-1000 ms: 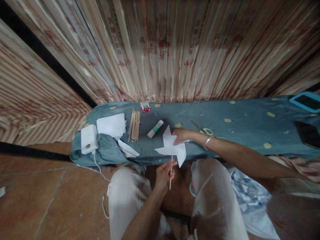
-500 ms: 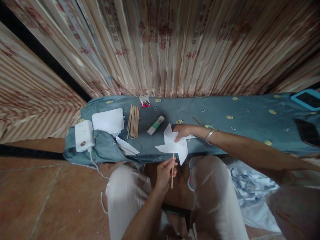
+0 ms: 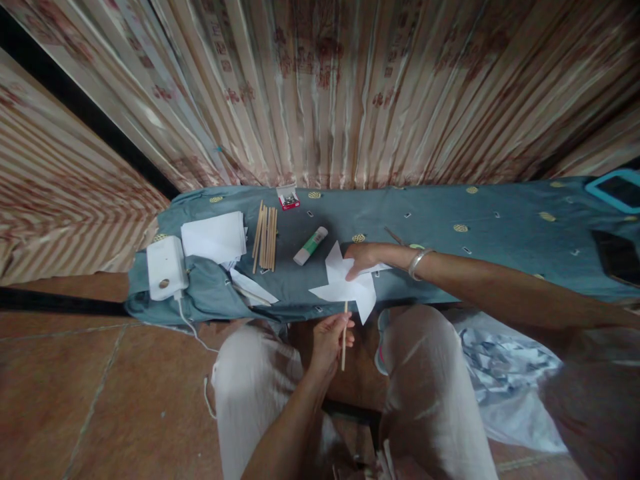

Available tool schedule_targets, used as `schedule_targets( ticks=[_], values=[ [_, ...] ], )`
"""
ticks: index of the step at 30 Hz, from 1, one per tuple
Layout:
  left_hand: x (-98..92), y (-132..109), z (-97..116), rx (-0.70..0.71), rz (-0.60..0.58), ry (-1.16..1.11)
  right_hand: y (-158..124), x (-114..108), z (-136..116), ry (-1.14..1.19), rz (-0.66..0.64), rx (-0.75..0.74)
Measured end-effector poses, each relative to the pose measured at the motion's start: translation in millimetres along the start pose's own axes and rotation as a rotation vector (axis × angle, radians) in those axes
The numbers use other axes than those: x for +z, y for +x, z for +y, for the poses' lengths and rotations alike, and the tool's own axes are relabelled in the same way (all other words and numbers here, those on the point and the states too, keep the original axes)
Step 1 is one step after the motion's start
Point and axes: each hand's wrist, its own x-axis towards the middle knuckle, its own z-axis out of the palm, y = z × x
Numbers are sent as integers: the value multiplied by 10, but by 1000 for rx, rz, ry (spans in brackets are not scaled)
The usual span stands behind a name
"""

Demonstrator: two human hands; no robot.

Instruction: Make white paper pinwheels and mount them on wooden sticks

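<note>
A white paper pinwheel with folded, pointed blades lies at the front edge of the cloth-covered bench. Below it sticks out a thin wooden stick, its upper end hidden behind the paper. My left hand pinches this stick between thumb and fingers, just under the pinwheel. From the right, my right hand grips the pinwheel, its thumb pressed on the paper near the centre; the other fingers are partly hidden. A silver bangle circles the right wrist.
Left on the bench are a white device with a cable, stacked paper and wooden sticks. A glue stick and a small box of metal pins lie mid-bench. Scissors lie partly behind my right hand.
The camera view has tilted a little, so the bench appears slightly higher. Both hands keep their hold on the stick and the pinwheel, with hardly any movement.
</note>
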Motion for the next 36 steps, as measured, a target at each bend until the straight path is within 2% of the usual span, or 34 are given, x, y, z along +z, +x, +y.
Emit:
schedule_targets(
  ticks=[15,26,36],
  values=[
    [-36,34,-24,26,-70,55,-3,-17,56,8,-69,-16],
    [-44,19,84,20,-51,80,73,8,118,-13,-70,-50],
    [-82,40,42,46,-58,92,86,22,155,10,-75,-64]
  ],
)
